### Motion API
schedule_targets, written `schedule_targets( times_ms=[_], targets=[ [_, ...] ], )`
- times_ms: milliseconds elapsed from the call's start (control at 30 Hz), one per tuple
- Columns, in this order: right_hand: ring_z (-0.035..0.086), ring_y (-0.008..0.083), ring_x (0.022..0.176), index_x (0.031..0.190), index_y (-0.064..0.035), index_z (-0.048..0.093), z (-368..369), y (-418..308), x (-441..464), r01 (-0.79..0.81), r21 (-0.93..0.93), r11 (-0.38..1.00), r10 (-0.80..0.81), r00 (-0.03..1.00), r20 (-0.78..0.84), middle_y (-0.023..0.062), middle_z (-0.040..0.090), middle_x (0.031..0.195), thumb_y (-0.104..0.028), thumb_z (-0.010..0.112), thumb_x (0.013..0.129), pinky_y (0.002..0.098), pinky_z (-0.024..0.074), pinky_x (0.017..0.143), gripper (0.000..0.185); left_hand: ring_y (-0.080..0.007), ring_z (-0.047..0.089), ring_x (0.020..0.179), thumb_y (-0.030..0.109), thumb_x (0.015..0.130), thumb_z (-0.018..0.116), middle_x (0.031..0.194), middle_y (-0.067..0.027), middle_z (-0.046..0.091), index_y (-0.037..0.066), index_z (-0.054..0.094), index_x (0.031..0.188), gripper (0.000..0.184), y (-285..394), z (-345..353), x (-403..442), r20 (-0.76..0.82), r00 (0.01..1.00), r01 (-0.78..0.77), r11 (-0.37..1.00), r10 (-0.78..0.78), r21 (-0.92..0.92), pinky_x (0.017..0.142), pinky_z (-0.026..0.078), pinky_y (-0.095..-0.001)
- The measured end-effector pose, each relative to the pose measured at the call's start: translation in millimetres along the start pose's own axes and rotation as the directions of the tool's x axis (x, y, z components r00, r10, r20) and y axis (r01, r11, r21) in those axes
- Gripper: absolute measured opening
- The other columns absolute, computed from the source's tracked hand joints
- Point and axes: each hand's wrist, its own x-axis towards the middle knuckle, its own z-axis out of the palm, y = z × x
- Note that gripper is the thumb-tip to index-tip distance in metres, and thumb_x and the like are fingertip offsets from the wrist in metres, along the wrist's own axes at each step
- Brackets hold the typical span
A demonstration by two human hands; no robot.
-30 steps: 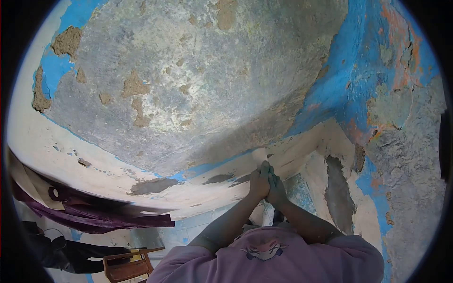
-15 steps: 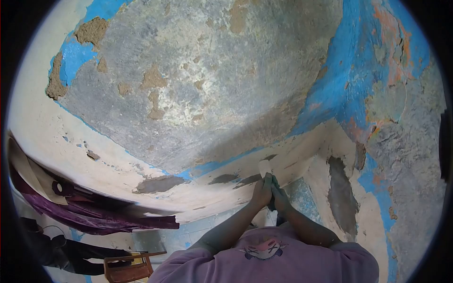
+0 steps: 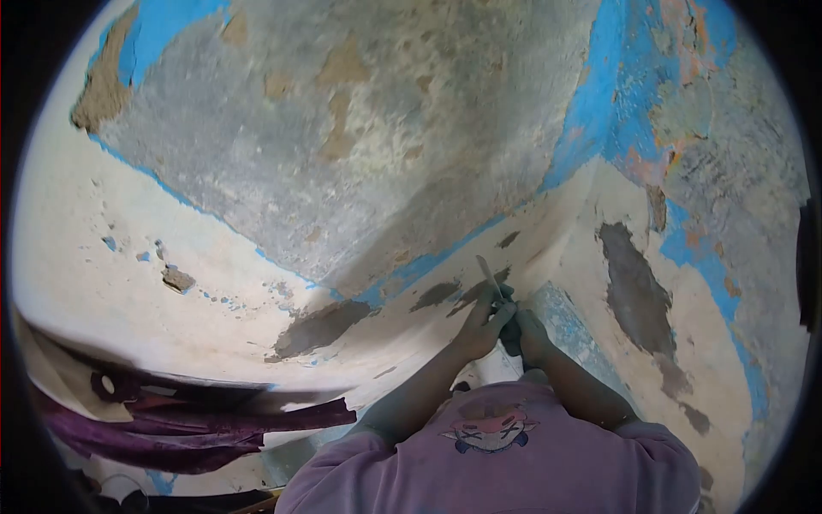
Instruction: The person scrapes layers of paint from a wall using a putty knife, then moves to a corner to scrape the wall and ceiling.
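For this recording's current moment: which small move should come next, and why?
Probably turn the flat-bladed tool so its broad face meets the pale wall coating: the blade looks nearly edge-on to the camera, close to a dark patch, with the left hand and right hand together at its handle.

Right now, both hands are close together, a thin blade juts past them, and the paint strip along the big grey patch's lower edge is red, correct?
Not red: the head view shows the paint strip as blue. Left hand, right hand and blade are as you say.
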Motion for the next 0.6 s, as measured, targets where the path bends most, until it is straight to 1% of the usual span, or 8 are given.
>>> schedule_targets(
  times_ms=[33, 100, 233, 300, 367, 467, 533, 600],
  targets=[
    [0.038, 0.009, 0.045, 0.081, -0.0065, 0.052, 8.8, 7.7, -6.5, -0.003, -0.001, 1.0, 0.003, 1.0, -0.027, 0.0008, 0.045, 0.06, -0.042, 0.028, 0.096, 0.0217, 0.032, 0.044, 0.046, -0.0125, 0.051, 0.089, 0.014, 0.091, 0.045, 0.097, -0.0059, 0.053, 0.003, 0.043, 0.114, 0.026, -14.7, -6.3, -8.3, 0.017, 1.0, 0.009, 0.992, -0.007, -0.122, 0.079, 0.042, -0.0274],
    [0.04, 0.0105, 0.045, 0.101, -0.0118, 0.052, 25.7, 18.7, -12.9, -0.31, 0.408, 0.859, 0.202, 0.937, 0.286, 0.0038, 0.049, 0.066, -0.048, 0.03, 0.093, 0.0217, 0.029, 0.039, 0.042, -0.0126, 0.053, 0.087, 0.015, 0.091, 0.046, 0.096, -0.0062, 0.054, 0.003, 0.045, 0.113, 0.025, -20.5, -16.3, -27.9, 0.061, 0.998, 0.016, 0.986, -0.006, -0.167, 0.078, 0.043, -0.0277],
    [0.041, 0.0117, 0.045, 0.098, -0.0097, 0.052, 61.0, 42.2, -12.0, -0.085, 0.122, 0.989, 0.087, 0.996, -0.007, 0.0053, 0.051, 0.068, -0.045, 0.035, 0.093, 0.0226, 0.0289, 0.038, 0.04, -0.0132, 0.057, 0.076, 0.017, 0.091, 0.048, 0.088, -0.0072, 0.059, 0.002, 0.051, 0.107, 0.022, -19.9, -47.8, -54.1, 0.081, 0.986, 0.151, 0.983, -0.143, -0.1, 0.073, 0.046, -0.0278],
    [0.038, 0.0095, 0.044, 0.088, -0.0047, 0.054, 70.9, 58.8, -9.2, 0.189, -0.187, 0.964, -0.213, 0.971, -0.113, 0.0024, 0.046, 0.064, -0.038, 0.036, 0.095, 0.0217, 0.0296, 0.041, 0.038, -0.0135, 0.057, 0.074, 0.017, 0.091, 0.048, 0.085, -0.0073, 0.06, 0.002, 0.051, 0.107, 0.022, -26.7, -57.2, -57.9, 0.098, 0.978, 0.191, 0.98, -0.184, -0.06, 0.071, 0.047, -0.0279],
    [0.038, 0.0094, 0.044, 0.088, -0.0043, 0.054, 82.8, 73.0, -12.5, 0.191, -0.127, 0.973, -0.208, 0.967, -0.145, 0.0021, 0.047, 0.064, -0.037, 0.037, 0.095, 0.0219, 0.0298, 0.041, 0.037, -0.0137, 0.057, 0.075, 0.017, 0.092, 0.046, 0.083, -0.0072, 0.061, 0.002, 0.055, 0.104, 0.021, -36.3, -58.1, -57.3, -0.06, 0.99, -0.127, 0.99, 0.131, 0.062, 0.071, 0.047, -0.0278],
    [0.039, 0.0091, 0.044, 0.093, -0.0038, 0.053, 87.6, 90.1, -6.5, 0.129, 0.042, 0.991, -0.124, 0.985, -0.118, 0.0018, 0.048, 0.065, -0.036, 0.038, 0.094, 0.0223, 0.0308, 0.042, 0.035, -0.0137, 0.057, 0.076, 0.02, 0.093, 0.045, 0.083, -0.007, 0.062, 0.001, 0.056, 0.1, 0.023, -2.3, -51.1, -67.1, -0.055, 0.998, -0.041, 0.949, 0.025, -0.312, 0.072, 0.047, -0.0274],
    [0.039, 0.009, 0.045, 0.098, -0.0038, 0.053, 98.7, 87.7, -4.2, 0.063, 0.143, 0.988, -0.054, 0.996, -0.071, 0.0017, 0.048, 0.065, -0.035, 0.038, 0.094, 0.0225, 0.0317, 0.042, 0.035, -0.0133, 0.056, 0.074, 0.022, 0.093, 0.045, 0.081, -0.0065, 0.061, 0.001, 0.057, 0.096, 0.024, -6.0, -56.3, -67.4, -0.034, 0.999, 0.023, 0.922, -0.039, -0.385, 0.071, 0.046, -0.0274],
    [0.037, 0.0092, 0.043, 0.119, -0.006, 0.045, 112.1, 80.4, -3.7, 0.139, 0.188, 0.972, -0.093, 0.968, -0.233, 0.0005, 0.047, 0.065, -0.035, 0.038, 0.094, 0.0227, 0.0301, 0.04, 0.039, -0.0129, 0.055, 0.073, 0.023, 0.094, 0.044, 0.079, -0.0059, 0.06, 0.0, 0.057, 0.093, 0.026, -18.0, -56.2, -61.5, 0.001, 0.996, 0.085, 0.885, -0.095, -0.457, 0.07, 0.045, -0.0274]
  ],
)
